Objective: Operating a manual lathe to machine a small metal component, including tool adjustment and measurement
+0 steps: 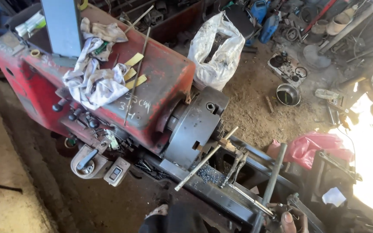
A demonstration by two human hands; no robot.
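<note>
Steel bar (269, 185) stands just above your one visible hand (289, 219) at the bottom edge of the view, right of centre. Its long axis runs steeply up and slightly right, from the hand toward the pink sack (314, 146). The fingers curl around the bar's lower end, thumb uppermost; how firmly they clamp it cannot be told, since the frame cuts the hand off. Which hand it is cannot be told either, and the other hand is out of view. A dark sleeve or knee (173, 220) shows at bottom centre, left of the hand.

Just beyond the hand lies the lathe bed (221, 190), strewn with metal chips (208, 174). A thin rod (247, 199) runs along the bed toward the hand. A chuck key (203, 162) slants from the chuck (195, 125) down to the left, across the bed, and stands between the bar and the red headstock (160, 77).

On the headstock lie a white rag (93, 80), yellow strips (134, 71) and a long thin stick (137, 75). Farther off on the dirt floor stand a white sack (216, 51) and a metal bowl (288, 94), well apart from the bar.
</note>
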